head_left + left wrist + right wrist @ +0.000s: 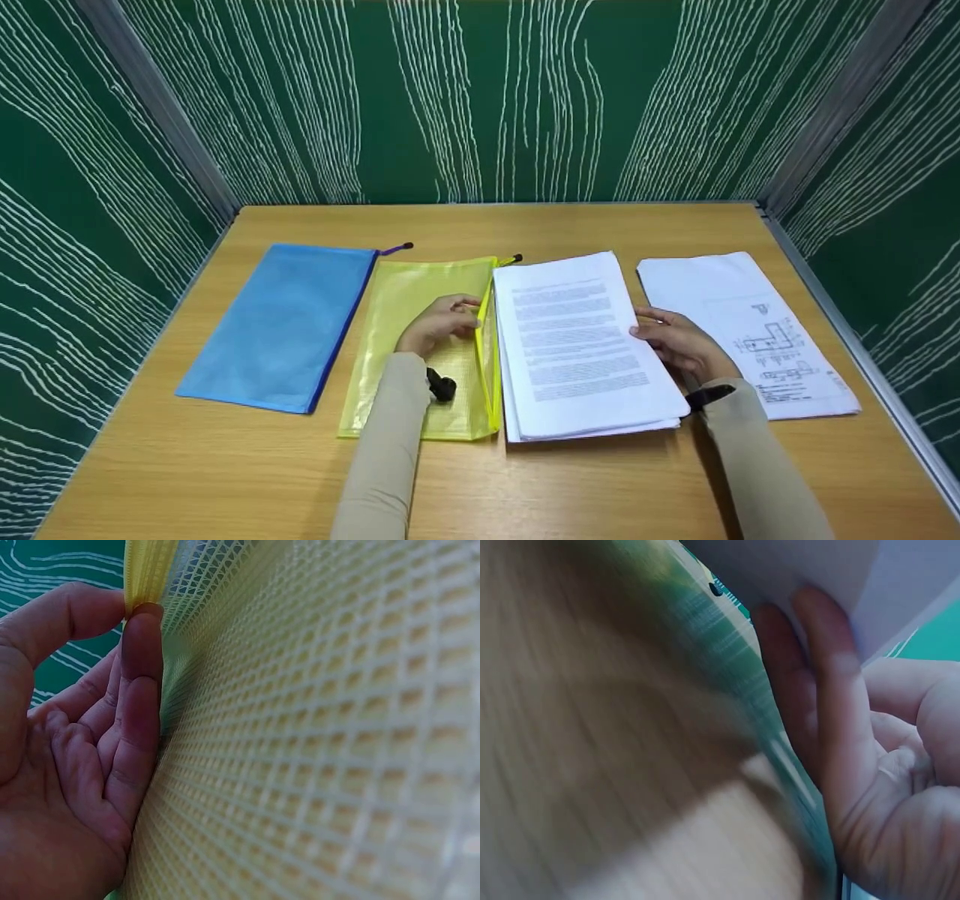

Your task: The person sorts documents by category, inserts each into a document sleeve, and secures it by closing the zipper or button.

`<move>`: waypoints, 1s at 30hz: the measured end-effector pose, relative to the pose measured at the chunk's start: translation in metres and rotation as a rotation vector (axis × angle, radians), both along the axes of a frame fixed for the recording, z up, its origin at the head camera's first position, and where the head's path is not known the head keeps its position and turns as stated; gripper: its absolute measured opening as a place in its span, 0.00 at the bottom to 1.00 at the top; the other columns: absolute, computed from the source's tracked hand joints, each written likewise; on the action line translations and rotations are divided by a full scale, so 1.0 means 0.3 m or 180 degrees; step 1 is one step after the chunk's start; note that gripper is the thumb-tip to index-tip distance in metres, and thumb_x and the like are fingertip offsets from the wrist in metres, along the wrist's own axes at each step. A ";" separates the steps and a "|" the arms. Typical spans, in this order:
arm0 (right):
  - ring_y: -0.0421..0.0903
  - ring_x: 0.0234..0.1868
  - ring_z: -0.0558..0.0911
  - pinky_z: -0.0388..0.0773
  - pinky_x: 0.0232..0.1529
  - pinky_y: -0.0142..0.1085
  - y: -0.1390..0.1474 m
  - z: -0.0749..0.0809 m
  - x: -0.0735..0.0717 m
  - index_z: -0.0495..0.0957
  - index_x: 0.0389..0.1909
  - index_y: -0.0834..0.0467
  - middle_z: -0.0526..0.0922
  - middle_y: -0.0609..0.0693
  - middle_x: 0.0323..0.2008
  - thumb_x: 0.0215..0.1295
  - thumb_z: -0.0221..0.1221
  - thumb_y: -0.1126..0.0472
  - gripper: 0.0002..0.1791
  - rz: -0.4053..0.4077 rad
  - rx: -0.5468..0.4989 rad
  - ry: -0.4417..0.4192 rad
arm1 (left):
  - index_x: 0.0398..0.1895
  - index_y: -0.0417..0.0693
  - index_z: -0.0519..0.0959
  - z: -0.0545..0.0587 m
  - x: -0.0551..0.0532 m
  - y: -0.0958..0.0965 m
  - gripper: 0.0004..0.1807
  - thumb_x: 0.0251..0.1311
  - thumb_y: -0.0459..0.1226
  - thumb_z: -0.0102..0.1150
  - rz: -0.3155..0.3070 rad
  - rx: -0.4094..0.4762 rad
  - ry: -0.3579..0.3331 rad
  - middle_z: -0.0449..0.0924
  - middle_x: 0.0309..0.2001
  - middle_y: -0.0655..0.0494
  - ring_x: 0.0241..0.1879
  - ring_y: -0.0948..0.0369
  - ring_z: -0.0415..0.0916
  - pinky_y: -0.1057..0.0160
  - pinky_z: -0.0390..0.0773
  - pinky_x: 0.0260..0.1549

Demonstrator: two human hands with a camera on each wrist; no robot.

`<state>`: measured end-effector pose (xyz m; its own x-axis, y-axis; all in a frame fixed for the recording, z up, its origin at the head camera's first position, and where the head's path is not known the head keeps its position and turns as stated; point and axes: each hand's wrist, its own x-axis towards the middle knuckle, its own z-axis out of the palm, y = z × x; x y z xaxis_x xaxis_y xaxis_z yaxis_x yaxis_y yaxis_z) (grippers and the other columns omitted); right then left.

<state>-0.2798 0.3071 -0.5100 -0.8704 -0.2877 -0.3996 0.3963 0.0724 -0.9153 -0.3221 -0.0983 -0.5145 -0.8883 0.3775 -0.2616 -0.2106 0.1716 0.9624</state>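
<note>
A yellow mesh zipper pouch [390, 315] lies on the table with its right-hand opening parted. My left hand [439, 324] pinches the zipper edge [150, 577] of that pouch between thumb and fingers, lifting it. In my right hand [686, 345] is a stack of printed paper sheets [574, 345], held at its right edge with the thumb on top and fingers underneath. The stack's left edge is right beside the pouch's opening; whether any sheet is inside cannot be told. In the right wrist view, fingers [840, 690] support the pale underside of the sheets.
A blue zipper pouch [277, 322] lies at the left of the wooden table [480, 487]. At the right, partly behind my right hand, lies another paper stack [705, 281] with a printed drawing. Green panels [480, 97] with white lines enclose the back and sides.
</note>
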 end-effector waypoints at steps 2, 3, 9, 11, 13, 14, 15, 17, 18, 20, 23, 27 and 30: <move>0.41 0.38 0.86 0.82 0.37 0.34 0.003 0.000 0.000 0.44 0.75 0.62 0.86 0.42 0.38 0.66 0.59 0.63 0.44 -0.0027 -0.0018 -0.0012 | 0.62 0.38 0.70 0.000 0.000 0.001 0.29 0.54 0.27 0.59 -0.0011 -0.0011 0.0006 0.58 0.19 0.63 0.26 0.64 0.67 0.65 0.76 0.35; 0.41 0.38 0.86 0.82 0.37 0.34 0.004 0.000 0.000 0.44 0.75 0.63 0.86 0.42 0.38 0.66 0.59 0.63 0.43 -0.0046 -0.0027 -0.0014 | 0.63 0.39 0.70 0.000 0.000 0.001 0.29 0.54 0.27 0.59 -0.0017 -0.0020 0.0009 0.57 0.19 0.63 0.26 0.63 0.67 0.65 0.76 0.35; 0.41 0.38 0.86 0.82 0.37 0.33 0.005 -0.005 -0.005 0.47 0.74 0.62 0.85 0.41 0.39 0.66 0.59 0.64 0.42 -0.0085 -0.0062 0.0002 | 0.63 0.40 0.70 0.002 -0.001 0.001 0.29 0.54 0.27 0.59 0.0015 0.0020 -0.0032 0.62 0.21 0.62 0.28 0.63 0.69 0.66 0.76 0.35; 0.41 0.37 0.86 0.82 0.36 0.32 0.004 -0.006 -0.007 0.47 0.74 0.62 0.85 0.42 0.39 0.66 0.58 0.64 0.41 -0.0070 -0.0054 0.0031 | 0.62 0.40 0.71 0.003 0.001 0.002 0.29 0.54 0.27 0.60 0.0035 0.0035 -0.0051 0.67 0.23 0.61 0.28 0.63 0.72 0.66 0.77 0.36; 0.40 0.37 0.86 0.82 0.35 0.32 0.001 -0.005 -0.009 0.46 0.75 0.62 0.86 0.42 0.38 0.67 0.58 0.63 0.42 -0.0051 -0.0045 0.0049 | 0.62 0.41 0.71 0.003 0.002 0.003 0.29 0.53 0.27 0.60 0.0049 0.0023 -0.0061 0.71 0.26 0.59 0.29 0.63 0.74 0.66 0.78 0.36; 0.40 0.37 0.86 0.82 0.36 0.32 0.000 -0.003 -0.009 0.44 0.75 0.62 0.86 0.43 0.38 0.67 0.57 0.63 0.42 -0.0036 -0.0050 0.0058 | 0.62 0.41 0.71 0.003 0.003 0.003 0.29 0.53 0.27 0.60 0.0055 0.0023 -0.0070 0.72 0.27 0.58 0.29 0.62 0.75 0.65 0.78 0.36; 0.40 0.36 0.86 0.82 0.36 0.32 -0.002 -0.002 -0.010 0.43 0.75 0.62 0.86 0.43 0.38 0.68 0.57 0.63 0.42 -0.0028 -0.0059 0.0059 | 0.61 0.41 0.72 0.003 0.003 0.004 0.29 0.53 0.27 0.60 0.0062 0.0021 -0.0077 0.73 0.28 0.57 0.28 0.62 0.76 0.65 0.78 0.36; 0.40 0.37 0.85 0.82 0.36 0.32 -0.006 0.001 -0.012 0.42 0.76 0.62 0.86 0.42 0.38 0.68 0.56 0.64 0.42 -0.0012 -0.0091 0.0050 | 0.61 0.41 0.72 0.003 0.004 0.005 0.28 0.53 0.27 0.61 0.0076 0.0027 -0.0092 0.74 0.29 0.56 0.28 0.62 0.77 0.65 0.78 0.36; 0.40 0.37 0.85 0.82 0.37 0.32 -0.008 0.002 -0.013 0.42 0.76 0.62 0.85 0.42 0.38 0.68 0.56 0.64 0.42 -0.0006 -0.0110 0.0041 | 0.61 0.41 0.72 0.004 0.004 0.005 0.28 0.53 0.27 0.61 0.0073 0.0030 -0.0094 0.74 0.30 0.56 0.29 0.62 0.77 0.65 0.78 0.36; 0.40 0.37 0.85 0.82 0.37 0.33 -0.011 0.002 -0.016 0.41 0.76 0.62 0.85 0.42 0.38 0.69 0.55 0.65 0.42 -0.0014 -0.0157 0.0013 | 0.61 0.40 0.72 0.004 0.003 0.005 0.28 0.53 0.27 0.61 0.0073 0.0038 -0.0097 0.74 0.29 0.56 0.29 0.62 0.77 0.65 0.79 0.36; 0.40 0.38 0.85 0.82 0.38 0.33 -0.015 0.002 -0.018 0.40 0.76 0.63 0.85 0.41 0.38 0.69 0.54 0.66 0.41 -0.0026 -0.0169 -0.0004 | 0.61 0.40 0.72 0.004 0.003 0.006 0.29 0.53 0.27 0.61 0.0068 0.0062 -0.0107 0.73 0.28 0.57 0.28 0.62 0.77 0.65 0.79 0.36; 0.40 0.38 0.85 0.82 0.39 0.33 -0.019 0.004 -0.019 0.40 0.75 0.63 0.85 0.41 0.38 0.69 0.53 0.66 0.41 -0.0028 -0.0144 0.0022 | 0.61 0.41 0.72 0.003 0.004 0.005 0.29 0.52 0.27 0.62 0.0066 0.0059 -0.0100 0.72 0.25 0.58 0.27 0.62 0.76 0.65 0.78 0.35; 0.40 0.39 0.85 0.82 0.39 0.33 -0.022 0.010 -0.018 0.42 0.75 0.63 0.85 0.41 0.38 0.69 0.55 0.66 0.41 -0.0057 -0.0152 0.0034 | 0.61 0.41 0.72 0.003 0.005 0.005 0.29 0.52 0.28 0.62 0.0057 0.0053 -0.0080 0.72 0.25 0.58 0.26 0.62 0.76 0.65 0.78 0.34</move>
